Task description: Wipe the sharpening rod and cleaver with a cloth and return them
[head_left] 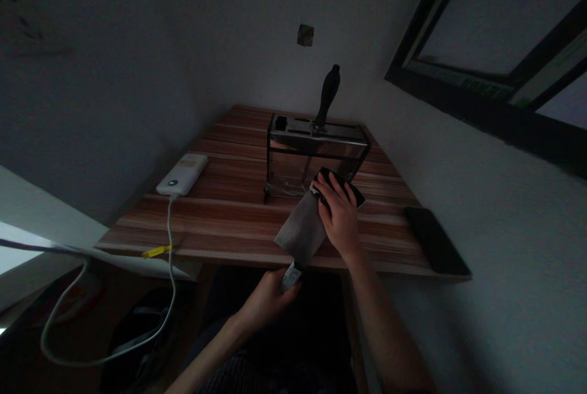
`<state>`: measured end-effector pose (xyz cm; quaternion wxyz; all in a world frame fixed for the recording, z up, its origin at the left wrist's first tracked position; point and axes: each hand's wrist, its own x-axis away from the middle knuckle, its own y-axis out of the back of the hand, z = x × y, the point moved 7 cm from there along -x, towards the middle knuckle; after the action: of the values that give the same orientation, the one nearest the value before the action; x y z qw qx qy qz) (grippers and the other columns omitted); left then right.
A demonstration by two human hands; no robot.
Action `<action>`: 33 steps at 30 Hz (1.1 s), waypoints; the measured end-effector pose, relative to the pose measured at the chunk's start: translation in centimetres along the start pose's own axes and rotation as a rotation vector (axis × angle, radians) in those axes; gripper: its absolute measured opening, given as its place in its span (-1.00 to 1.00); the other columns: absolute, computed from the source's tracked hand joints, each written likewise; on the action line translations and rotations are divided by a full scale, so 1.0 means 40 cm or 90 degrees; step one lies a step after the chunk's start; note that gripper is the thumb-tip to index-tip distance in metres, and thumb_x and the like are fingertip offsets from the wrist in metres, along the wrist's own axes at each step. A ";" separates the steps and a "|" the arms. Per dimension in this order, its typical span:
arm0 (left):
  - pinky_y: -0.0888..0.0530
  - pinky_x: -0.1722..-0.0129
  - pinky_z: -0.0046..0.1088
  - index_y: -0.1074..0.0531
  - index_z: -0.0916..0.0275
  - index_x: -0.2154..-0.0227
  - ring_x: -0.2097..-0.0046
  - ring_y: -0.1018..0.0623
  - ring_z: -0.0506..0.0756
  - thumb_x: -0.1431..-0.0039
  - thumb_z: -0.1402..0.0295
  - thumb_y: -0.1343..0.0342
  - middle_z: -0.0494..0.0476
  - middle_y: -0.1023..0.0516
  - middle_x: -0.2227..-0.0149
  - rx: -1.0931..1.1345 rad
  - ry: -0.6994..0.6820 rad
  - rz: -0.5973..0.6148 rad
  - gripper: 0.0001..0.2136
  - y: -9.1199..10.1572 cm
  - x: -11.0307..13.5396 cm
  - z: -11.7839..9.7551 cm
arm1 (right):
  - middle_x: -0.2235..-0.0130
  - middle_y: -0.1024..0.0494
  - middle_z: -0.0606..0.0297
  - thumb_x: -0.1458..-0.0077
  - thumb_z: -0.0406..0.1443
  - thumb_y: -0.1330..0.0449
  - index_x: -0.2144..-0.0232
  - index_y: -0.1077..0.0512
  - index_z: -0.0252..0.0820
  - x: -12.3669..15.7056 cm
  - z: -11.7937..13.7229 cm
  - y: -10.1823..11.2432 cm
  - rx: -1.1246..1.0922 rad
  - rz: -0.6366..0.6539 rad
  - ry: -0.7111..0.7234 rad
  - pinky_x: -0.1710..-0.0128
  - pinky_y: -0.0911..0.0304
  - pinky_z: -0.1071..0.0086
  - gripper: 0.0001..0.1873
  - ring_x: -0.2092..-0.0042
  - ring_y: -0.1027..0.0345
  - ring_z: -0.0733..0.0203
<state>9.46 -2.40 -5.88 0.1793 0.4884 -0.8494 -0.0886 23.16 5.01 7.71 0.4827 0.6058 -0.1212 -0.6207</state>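
My left hand [270,296] is closed round the pale patterned handle [290,276] of a cleaver, just in front of the table's near edge. The wide grey blade [300,229] points away from me and lies tilted above the tabletop. My right hand [339,213] grips a black cloth-like piece [356,193] at the blade's far end; its exact kind is hard to make out in the dim light. Right behind it stands a clear-sided knife block [316,137] with a dark metal top. A black-handled tool [328,94] sticks up out of its top.
On the left of the wood-grain table [220,216] lies a white power bank [183,174], its white cable [170,259] hanging over the edge with a yellow tag [156,252]. A black phone [435,241] rests at the right edge. Walls enclose the table; a dark frame [458,100] hangs on the right.
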 end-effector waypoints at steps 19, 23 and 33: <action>-0.18 0.51 -0.59 -0.34 0.35 0.45 0.47 -0.17 -0.05 -0.09 0.24 0.02 -0.06 -0.24 0.53 0.028 -0.001 0.000 -0.76 -0.001 -0.003 -0.004 | -0.20 -0.23 0.31 -0.14 -0.43 0.07 -0.15 -0.16 -0.11 0.064 0.080 -0.029 -0.021 0.043 0.007 -0.24 0.23 0.09 -0.49 -0.28 0.10 0.21; -0.25 0.48 -0.57 -0.40 0.38 0.41 0.46 -0.26 -0.03 -0.09 0.27 0.01 0.00 -0.37 0.50 0.040 -0.007 0.002 -0.76 -0.002 -0.007 -0.005 | -0.20 -0.23 0.30 -0.12 -0.43 0.05 -0.16 -0.14 -0.12 0.107 0.128 -0.046 -0.048 0.086 0.024 -0.24 0.22 0.09 -0.46 -0.28 0.11 0.19; -0.44 0.24 -0.41 -0.46 0.41 0.24 0.20 -0.48 0.18 0.01 0.35 -0.03 0.24 -0.55 0.29 0.048 -0.057 -0.030 -0.71 -0.002 -0.014 0.006 | -0.21 -0.20 0.33 -0.12 -0.42 0.07 -0.15 -0.15 -0.17 0.201 0.218 -0.087 -0.096 0.164 0.073 -0.25 0.32 0.19 -0.48 -0.29 0.14 0.24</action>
<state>9.70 -1.96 -6.25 0.1202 0.5100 -0.8477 -0.0822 15.60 -3.03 2.12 0.6086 0.5819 -0.1232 -0.5251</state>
